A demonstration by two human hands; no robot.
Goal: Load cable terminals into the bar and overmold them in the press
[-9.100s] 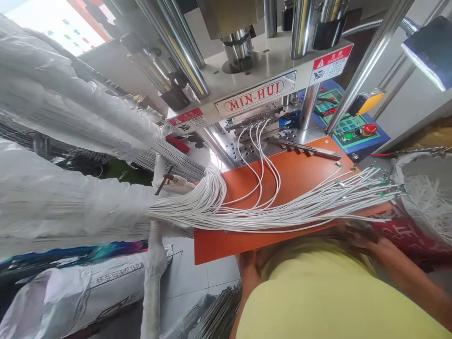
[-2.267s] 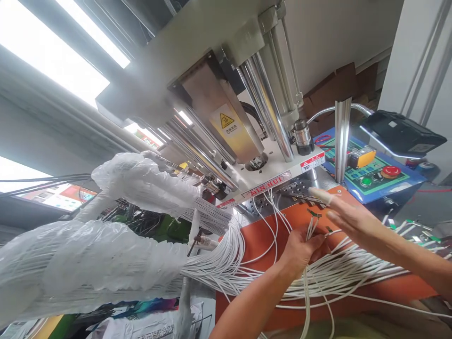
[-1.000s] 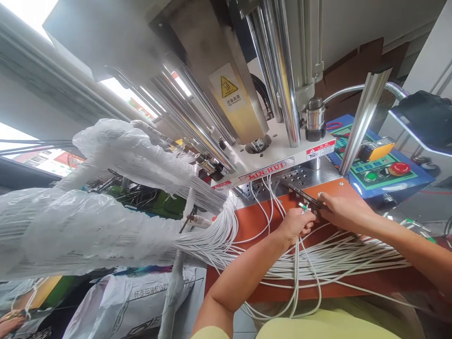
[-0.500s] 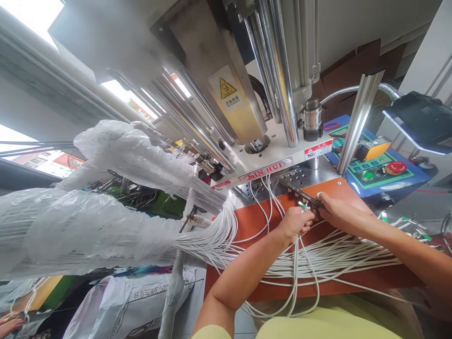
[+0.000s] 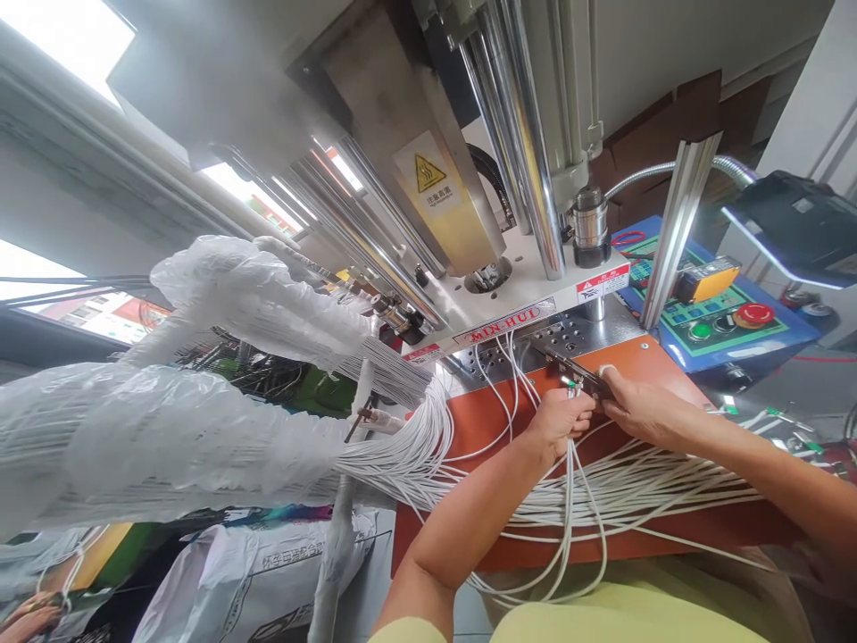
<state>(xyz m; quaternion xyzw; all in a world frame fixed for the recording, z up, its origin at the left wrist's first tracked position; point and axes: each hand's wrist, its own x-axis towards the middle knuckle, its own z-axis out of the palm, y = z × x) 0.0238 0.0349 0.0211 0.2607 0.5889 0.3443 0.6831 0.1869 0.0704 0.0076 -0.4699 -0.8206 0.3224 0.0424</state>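
My left hand (image 5: 561,420) is closed round a few white cables (image 5: 569,487), which hang down in loops below the fist. Small silver and green connector ends (image 5: 571,384) poke out above its fingers. Just to the right, my right hand (image 5: 639,409) grips the near end of a dark metal mold bar (image 5: 569,364), thumb on top. The bar points away from me toward the machine's drilled steel plate (image 5: 569,332). My hands are close together, and the connector ends are beside the bar. Fingers partly hide where the cables meet it.
A press labelled MIN-HUI (image 5: 505,320) stands ahead, with cables running under it. A thick cable bundle (image 5: 603,491) crosses the orange-brown tabletop (image 5: 469,415). Plastic-wrapped cables (image 5: 167,438) hang at left on a wrapped frame. A blue control box (image 5: 756,344) stands right. Another person's hand (image 5: 30,616) shows lower left.
Both hands remain at the bar with the same grips. My left fist has turned slightly, and the connector ends have shifted a little left and up. The view has moved slightly.
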